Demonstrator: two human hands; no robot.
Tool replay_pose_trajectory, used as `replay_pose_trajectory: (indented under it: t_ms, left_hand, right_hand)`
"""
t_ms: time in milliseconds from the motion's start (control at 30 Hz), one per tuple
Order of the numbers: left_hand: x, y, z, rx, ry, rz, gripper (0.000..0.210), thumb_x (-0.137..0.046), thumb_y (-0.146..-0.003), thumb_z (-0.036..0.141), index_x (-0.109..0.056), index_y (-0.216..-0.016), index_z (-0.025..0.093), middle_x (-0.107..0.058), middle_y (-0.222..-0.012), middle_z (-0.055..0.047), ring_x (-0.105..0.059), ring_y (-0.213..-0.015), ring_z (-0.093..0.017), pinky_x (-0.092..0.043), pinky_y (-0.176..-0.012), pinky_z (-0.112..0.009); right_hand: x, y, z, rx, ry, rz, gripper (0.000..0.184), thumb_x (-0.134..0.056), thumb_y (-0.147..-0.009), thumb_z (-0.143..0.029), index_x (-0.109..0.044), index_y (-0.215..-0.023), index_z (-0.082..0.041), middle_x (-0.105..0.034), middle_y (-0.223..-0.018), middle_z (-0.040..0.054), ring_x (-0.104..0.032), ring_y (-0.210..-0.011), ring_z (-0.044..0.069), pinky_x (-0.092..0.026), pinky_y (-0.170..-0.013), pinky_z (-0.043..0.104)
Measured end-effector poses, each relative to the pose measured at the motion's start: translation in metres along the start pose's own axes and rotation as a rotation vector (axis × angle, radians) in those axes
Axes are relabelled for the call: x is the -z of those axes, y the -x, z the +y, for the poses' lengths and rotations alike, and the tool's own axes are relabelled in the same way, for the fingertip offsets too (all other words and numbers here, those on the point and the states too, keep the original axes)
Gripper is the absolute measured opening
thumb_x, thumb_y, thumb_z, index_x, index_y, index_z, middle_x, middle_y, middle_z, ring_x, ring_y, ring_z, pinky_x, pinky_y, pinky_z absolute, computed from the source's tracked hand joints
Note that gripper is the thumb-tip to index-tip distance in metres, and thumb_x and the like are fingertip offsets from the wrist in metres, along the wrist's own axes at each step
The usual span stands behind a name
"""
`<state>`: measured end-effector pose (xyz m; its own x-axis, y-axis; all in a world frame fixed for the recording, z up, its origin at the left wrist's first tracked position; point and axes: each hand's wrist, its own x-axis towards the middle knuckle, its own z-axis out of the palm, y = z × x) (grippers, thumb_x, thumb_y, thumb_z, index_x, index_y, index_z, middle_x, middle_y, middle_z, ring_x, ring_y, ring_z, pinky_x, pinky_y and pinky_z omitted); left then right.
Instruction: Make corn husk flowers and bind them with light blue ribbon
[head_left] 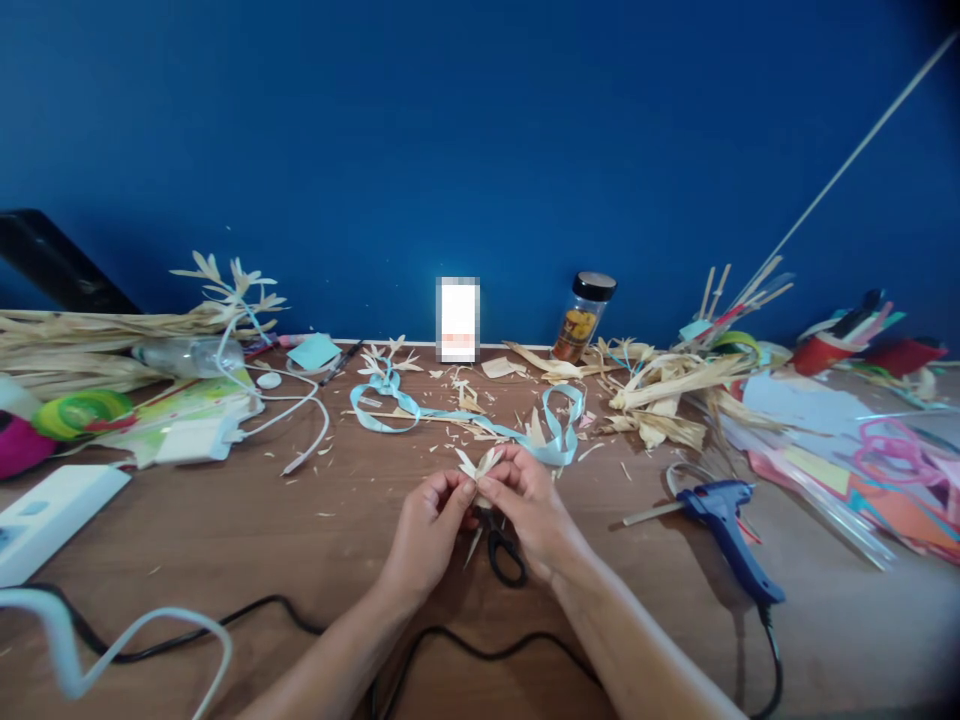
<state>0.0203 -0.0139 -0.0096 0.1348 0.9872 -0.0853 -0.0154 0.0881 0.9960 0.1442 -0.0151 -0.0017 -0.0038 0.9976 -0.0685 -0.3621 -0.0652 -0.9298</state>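
Note:
Between my two hands is a small pale flower of dried husk petals (480, 464), its petals fanning up above the fingertips. My left hand (435, 525) pinches its base from the left, thumb against the fingers. From the other side my right hand (529, 505) pinches the same base. Black-handled scissors (506, 560) lie on the table just under the hands, their upper part hidden. Beyond the fingers a light blue ribbon (450, 413) curls across the table, with a finished-looking husk flower (386, 358) by its left end.
A blue glue gun (731, 540) lies at the right, its black cord trailing forward. Dried husks (660, 395) and a jar (581, 318) stand at the back. A white power strip (60, 520), charger (191, 435) and cables occupy the left. Husk scraps litter the middle.

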Motion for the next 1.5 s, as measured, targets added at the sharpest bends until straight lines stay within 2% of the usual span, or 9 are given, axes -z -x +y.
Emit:
replay_pose_trajectory:
  t_ms: [167, 400, 600, 800, 1033, 1200, 1400, 1500]
  left_hand:
    - [0.0, 0.001, 0.003, -0.084, -0.17, 0.017, 0.021, -0.048, -0.079, 0.034, -0.055, -0.071, 0.016, -0.054, -0.061, 0.002, -0.052, -0.056, -0.012, -0.041, -0.052, -0.021]
    - [0.002, -0.001, 0.001, -0.123, -0.276, 0.05, 0.023, -0.045, -0.081, 0.035, -0.056, -0.073, 0.017, -0.057, -0.062, 0.001, -0.053, -0.057, -0.014, -0.04, -0.054, -0.023]
    - [0.001, 0.002, 0.002, -0.158, -0.313, 0.06, 0.022, -0.046, -0.08, 0.034, -0.058, -0.074, 0.017, -0.061, -0.067, -0.002, -0.055, -0.062, -0.016, -0.041, -0.058, -0.025]
    - [-0.002, 0.001, -0.001, -0.147, -0.2, 0.088, 0.022, -0.049, -0.078, 0.035, -0.06, -0.076, 0.016, -0.063, -0.069, -0.003, -0.056, -0.061, -0.015, -0.043, -0.058, -0.025]
    - [-0.003, 0.001, 0.002, -0.028, -0.025, 0.018, 0.021, -0.057, -0.073, 0.035, -0.062, -0.077, 0.015, -0.062, -0.066, -0.001, -0.053, -0.057, -0.012, -0.043, -0.054, -0.022]
    - [-0.002, 0.002, 0.003, -0.071, -0.13, 0.033, 0.02, -0.056, -0.073, 0.034, -0.061, -0.072, 0.014, -0.059, -0.06, 0.001, -0.05, -0.053, -0.011, -0.04, -0.051, -0.02]
    - [-0.006, 0.004, 0.003, -0.185, -0.328, 0.148, 0.017, -0.054, -0.074, 0.029, -0.057, -0.064, 0.016, -0.052, -0.054, 0.003, -0.045, -0.049, -0.01, -0.036, -0.048, -0.019]
    - [-0.007, 0.005, 0.004, -0.21, -0.348, 0.151, 0.017, -0.052, -0.075, 0.029, -0.058, -0.065, 0.017, -0.053, -0.055, 0.003, -0.046, -0.05, -0.01, -0.036, -0.049, -0.019]
  right_hand:
    - [-0.001, 0.0, 0.001, -0.015, 0.012, 0.009, 0.025, -0.064, -0.071, -0.018, -0.051, -0.092, -0.019, -0.055, -0.063, -0.0066, -0.049, -0.055, 0.007, -0.039, -0.055, 0.019]
    - [-0.003, 0.0, 0.0, -0.058, 0.019, 0.015, 0.024, -0.065, -0.07, -0.023, -0.052, -0.09, -0.018, -0.059, -0.066, -0.004, -0.054, -0.057, 0.009, -0.044, -0.059, 0.024]
    - [-0.006, 0.0, 0.002, -0.057, 0.006, 0.098, 0.026, -0.069, -0.065, -0.023, -0.052, -0.083, -0.017, -0.06, -0.062, -0.0041, -0.055, -0.054, 0.01, -0.044, -0.056, 0.023]
    - [-0.007, -0.002, 0.006, -0.006, 0.01, 0.155, 0.027, -0.068, -0.067, -0.024, -0.051, -0.086, -0.018, -0.061, -0.063, -0.0038, -0.055, -0.053, 0.01, -0.043, -0.054, 0.023]
    - [-0.005, -0.004, 0.005, 0.035, 0.01, 0.211, 0.028, -0.067, -0.068, -0.022, -0.047, -0.088, -0.02, -0.061, -0.066, -0.0036, -0.057, -0.056, 0.011, -0.045, -0.056, 0.024]
    - [-0.007, -0.002, 0.005, 0.04, 0.015, 0.191, 0.029, -0.066, -0.069, -0.021, -0.045, -0.088, -0.02, -0.061, -0.067, -0.0038, -0.056, -0.056, 0.01, -0.044, -0.055, 0.023]
    - [-0.011, -0.001, 0.009, 0.035, 0.025, 0.178, 0.03, -0.067, -0.068, -0.022, -0.044, -0.087, -0.022, -0.06, -0.065, -0.0055, -0.055, -0.055, 0.01, -0.043, -0.057, 0.023]
    - [-0.01, -0.002, 0.008, 0.047, 0.05, 0.182, 0.03, -0.067, -0.067, -0.023, -0.044, -0.087, -0.022, -0.06, -0.066, -0.005, -0.055, -0.055, 0.01, -0.043, -0.055, 0.023]
